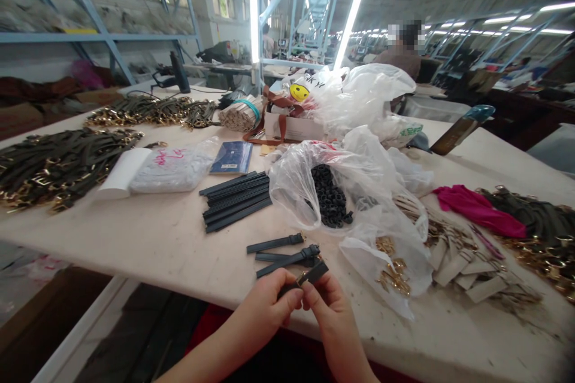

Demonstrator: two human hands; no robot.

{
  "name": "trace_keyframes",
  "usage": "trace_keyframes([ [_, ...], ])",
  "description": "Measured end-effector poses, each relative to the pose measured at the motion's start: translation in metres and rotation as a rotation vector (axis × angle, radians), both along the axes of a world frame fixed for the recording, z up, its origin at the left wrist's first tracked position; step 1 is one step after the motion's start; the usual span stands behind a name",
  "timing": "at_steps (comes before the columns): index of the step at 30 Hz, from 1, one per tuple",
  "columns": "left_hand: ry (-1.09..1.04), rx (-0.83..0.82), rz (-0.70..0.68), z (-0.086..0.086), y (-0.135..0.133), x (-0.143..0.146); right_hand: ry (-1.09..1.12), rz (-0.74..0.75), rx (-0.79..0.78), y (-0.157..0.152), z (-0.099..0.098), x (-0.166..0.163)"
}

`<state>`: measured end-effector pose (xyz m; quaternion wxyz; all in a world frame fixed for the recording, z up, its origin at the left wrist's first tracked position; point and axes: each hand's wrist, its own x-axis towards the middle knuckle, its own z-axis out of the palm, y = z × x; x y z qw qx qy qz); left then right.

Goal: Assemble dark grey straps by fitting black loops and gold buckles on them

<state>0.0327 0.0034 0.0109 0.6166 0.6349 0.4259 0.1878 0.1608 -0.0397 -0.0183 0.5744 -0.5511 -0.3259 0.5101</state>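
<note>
While both hands meet at the near edge of the worktop (179, 239), they hold one dark strap (318, 273) between them. The left hand (273, 299) has its grip around the strap's near end, thumb laid along it; the right hand (333, 306) has its grip on the far end, thumb and fingers pinching close to the left thumb. A gold fitting (302, 279) shows on the strap between the two grips, though the fingers hide much of the rest.

Just beyond the hands lie a few short dark pieces (275, 243), each of the clearer ones with a loop near its right end, two of them overlapping. Past those, a stack of dark strips (236, 200) lies flat, roughly side by side. To its right, a clear bag (290, 182) gapes open with black loops (330, 194) in its mouth. Nearer, to the right of the right hand, gold parts (396, 275) lie on clear plastic (420, 272).

Farther right are pale straps (471, 269) in a heap, with a pink cloth (478, 210) behind them. Behind the strips sit a blue booklet (231, 157) and a white packet (173, 170), and at the far left is a pile of dark straps with gold clasps (58, 161).
</note>
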Motion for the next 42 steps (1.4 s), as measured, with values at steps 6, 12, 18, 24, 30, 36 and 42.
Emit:
trace_keyframes([
  [6,-0.067,-0.135,0.035,-0.004,-0.002,0.001,-0.036,0.063,-0.029,-0.006,-0.007,0.001],
  [12,-0.103,-0.297,0.081,-0.005,-0.002,0.003,-0.015,0.046,-0.049,-0.003,-0.007,-0.003],
  [18,-0.101,-0.288,0.131,-0.010,-0.006,0.005,-0.479,-0.015,0.066,-0.008,-0.011,0.001],
  [24,0.017,-0.109,0.086,-0.015,-0.009,0.001,-0.629,0.032,0.130,-0.009,-0.015,0.008],
  [30,0.076,-0.047,-0.019,-0.016,0.002,-0.005,-0.647,0.140,0.224,-0.004,-0.010,0.016],
  [36,0.021,-0.049,0.019,-0.020,0.017,-0.002,-0.629,0.401,0.320,0.003,0.012,0.030],
  [42,0.030,-0.038,-0.112,-0.013,0.023,0.004,-0.971,0.188,0.097,0.061,0.015,0.087],
])
